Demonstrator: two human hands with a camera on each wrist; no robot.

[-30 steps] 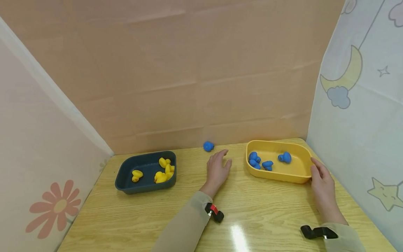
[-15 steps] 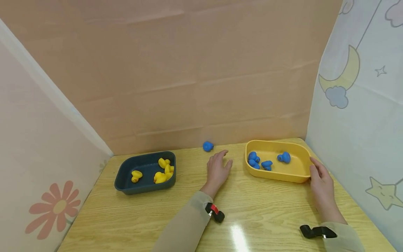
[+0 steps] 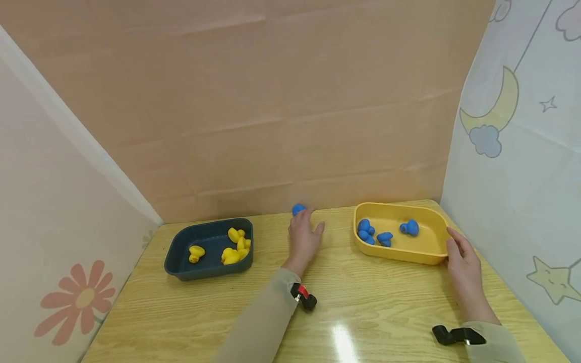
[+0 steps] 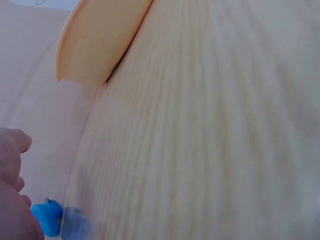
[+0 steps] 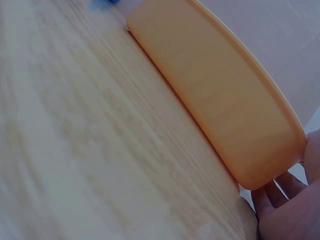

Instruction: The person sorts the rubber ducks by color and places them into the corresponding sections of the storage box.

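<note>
My left hand (image 3: pixel 303 242) reaches to the back of the table, fingers loosely bent over a blue toy duck (image 3: pixel 297 208) that they partly cover. In the left wrist view the blue duck (image 4: pixel 48 217) lies just beyond the fingers; I see no grip on it. At the right, my right hand (image 3: pixel 466 272) holds the right end of a yellow tray (image 3: pixel 408 255). The right wrist view has its fingers (image 5: pixel 275 195) against the tray's outer end wall. Inside that tray lie several blue ducks (image 3: pixel 410 228), most of them at its left end.
A dark blue-green tray (image 3: pixel 206 274) on the left holds several yellow ducks (image 3: pixel 231 255). Both trays stand on a wood-grain table (image 3: pixel 181 322). A brown sheet (image 3: pixel 281 101) rises behind the table, with printed white sheets (image 3: pixel 535 191) at the sides.
My left hand has moved a little left and forward, and now partly covers the blue duck at the back. The right hand and both trays have stayed in place.
</note>
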